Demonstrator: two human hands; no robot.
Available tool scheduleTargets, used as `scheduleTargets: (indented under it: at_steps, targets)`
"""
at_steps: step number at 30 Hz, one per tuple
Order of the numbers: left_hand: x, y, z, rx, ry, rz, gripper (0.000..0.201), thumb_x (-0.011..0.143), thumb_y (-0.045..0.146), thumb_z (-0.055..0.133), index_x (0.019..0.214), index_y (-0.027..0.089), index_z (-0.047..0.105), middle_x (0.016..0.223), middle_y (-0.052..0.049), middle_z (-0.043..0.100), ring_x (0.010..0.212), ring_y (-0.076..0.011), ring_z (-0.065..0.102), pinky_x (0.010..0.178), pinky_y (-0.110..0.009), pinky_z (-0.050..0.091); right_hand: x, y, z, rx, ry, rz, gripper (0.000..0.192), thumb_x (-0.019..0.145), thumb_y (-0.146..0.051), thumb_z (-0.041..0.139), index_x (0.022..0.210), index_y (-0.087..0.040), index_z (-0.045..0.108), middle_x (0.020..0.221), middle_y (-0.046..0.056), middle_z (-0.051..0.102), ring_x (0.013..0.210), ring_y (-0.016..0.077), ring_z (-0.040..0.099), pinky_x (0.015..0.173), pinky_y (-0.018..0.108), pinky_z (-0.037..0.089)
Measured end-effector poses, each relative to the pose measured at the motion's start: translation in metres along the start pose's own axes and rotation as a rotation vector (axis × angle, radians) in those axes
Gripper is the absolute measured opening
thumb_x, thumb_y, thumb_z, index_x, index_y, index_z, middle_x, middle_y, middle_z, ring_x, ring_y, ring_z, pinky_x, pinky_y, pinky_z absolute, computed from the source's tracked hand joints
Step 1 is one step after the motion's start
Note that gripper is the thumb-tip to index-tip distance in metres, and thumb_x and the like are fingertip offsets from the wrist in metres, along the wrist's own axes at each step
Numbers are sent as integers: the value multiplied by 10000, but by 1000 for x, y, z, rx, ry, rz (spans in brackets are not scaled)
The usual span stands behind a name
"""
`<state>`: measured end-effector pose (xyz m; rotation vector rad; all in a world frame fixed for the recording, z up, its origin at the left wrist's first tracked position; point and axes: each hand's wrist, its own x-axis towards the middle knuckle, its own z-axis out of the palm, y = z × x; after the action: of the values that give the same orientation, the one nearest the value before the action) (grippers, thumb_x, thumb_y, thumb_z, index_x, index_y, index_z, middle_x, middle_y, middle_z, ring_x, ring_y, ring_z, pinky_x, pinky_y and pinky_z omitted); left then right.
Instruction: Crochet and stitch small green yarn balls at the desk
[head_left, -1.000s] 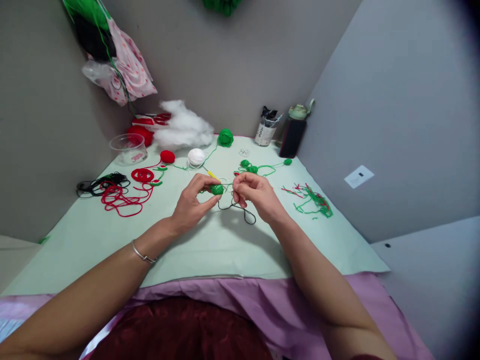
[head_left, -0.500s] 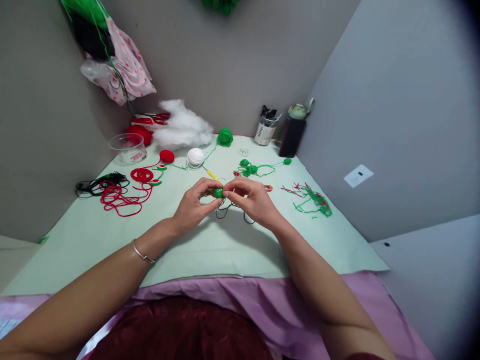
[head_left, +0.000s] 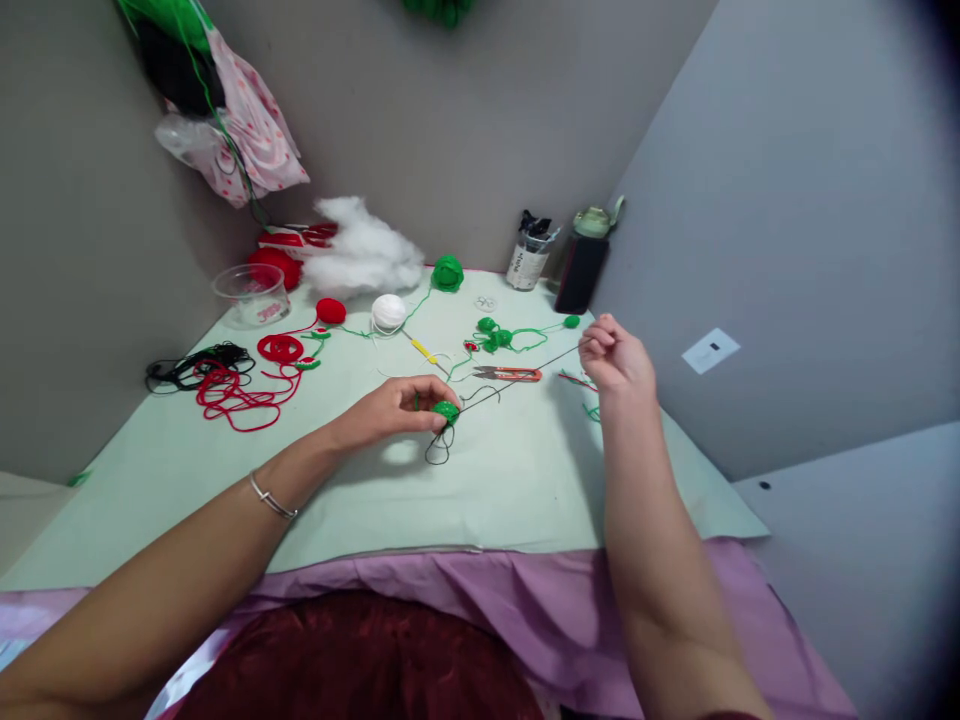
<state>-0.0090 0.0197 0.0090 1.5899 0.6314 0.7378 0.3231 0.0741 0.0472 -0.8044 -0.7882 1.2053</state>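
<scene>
green crocheted piece [head_left: 446, 410]: small, round, just above the pale green mat, pinched at its left edge; black thread [head_left: 517, 378]: thin, taut, runs from the piece up-right; slack end loops on the mat below the piece

Hands apart, both seemingly pinched: left hand [head_left: 390, 408], right hand [head_left: 613, 358].

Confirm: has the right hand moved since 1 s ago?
Yes. The right hand has swung out to the right, away from the green piece in the left hand, toward the wall outlet, drawing the black thread taut.
</scene>
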Motion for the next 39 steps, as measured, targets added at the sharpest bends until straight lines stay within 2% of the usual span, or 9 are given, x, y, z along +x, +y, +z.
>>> scheduleTargets:
  at_steps: [2, 5, 9, 13, 20, 24, 28, 33, 39]
  targets:
    - [-1, 4, -2, -10, 8, 2, 226, 787, 339, 765, 971, 209, 745, 837, -65, 696, 746, -194, 659, 680, -325, 557, 5, 0, -8, -24, 62, -55, 339, 874, -214, 696, 648, -197, 444, 517, -106, 324, 411, -18, 309, 402, 120, 260]
    - [-2, 5, -4, -21, 14, -4, 213, 795, 339, 758, 972, 219, 751, 844, -67, 699, 752, -200, 662, 692, -335, 563, -5, 13, 10, -60, -6, -43, 188, 782, -244, 795, 812, -183, 619, 602, -71, 512, 477, 5, 411, 433, 138, 328]
    - [-2, 4, -8, -37, 27, -12, 199, 826, 340, 732, 983, 220, 747, 873, -64, 695, 770, -195, 655, 731, -341, 553, -42, 44, 62, -345, -388, 93, 310, 810, -434, 762, 949, -160, 722, 882, 44, 718, 490, 33, 455, 416, 198, 322]
    - [0, 4, -14, -42, 76, 11, 196, 835, 354, 721, 966, 211, 750, 912, -70, 705, 793, -194, 645, 766, -353, 540, -69, 61, 86, -606, -733, 233, 374, 921, -499, 625, 961, -141, 725, 769, 38, 692, 586, 95, 594, 507, 211, 396]
    - [2, 3, -17, -44, 79, 17, 184, 861, 336, 695, 966, 190, 729, 890, -62, 703, 798, -183, 633, 769, -330, 500, -68, 54, 82, -689, -960, 178, 364, 947, -465, 599, 812, -140, 691, 751, 9, 593, 684, 99, 507, 656, 233, 419]
    - [3, 0, -17, -50, 137, 13, 211, 847, 336, 719, 991, 182, 715, 911, -53, 692, 821, -179, 626, 796, -324, 481, -70, 59, 85, -731, -829, 103, 374, 920, -481, 616, 775, -142, 679, 727, 7, 577, 661, 103, 474, 615, 234, 390]
    - [4, -3, -17, -49, 202, 15, 268, 811, 332, 770, 1017, 177, 697, 932, -29, 665, 844, -159, 599, 804, -300, 456, -75, 69, 89, -706, -747, 146, 353, 885, -480, 637, 792, -142, 679, 677, 6, 609, 577, 94, 478, 539, 226, 369]
    - [4, -1, -15, -114, 192, -10, 297, 782, 331, 789, 1016, 174, 695, 913, -26, 656, 829, -162, 601, 807, -314, 461, -74, 71, 92, -741, -617, 81, 283, 881, -424, 614, 808, -155, 663, 559, -23, 586, 483, 81, 452, 483, 212, 342]
    - [-4, 16, -15, -271, 74, -73, 260, 745, 299, 784, 951, 167, 695, 821, -15, 616, 757, -155, 590, 741, -306, 482, -42, 46, 62, -875, -116, -252, 171, 833, -318, 566, 761, -173, 621, 520, -31, 569, 464, 102, 464, 500, 230, 368]
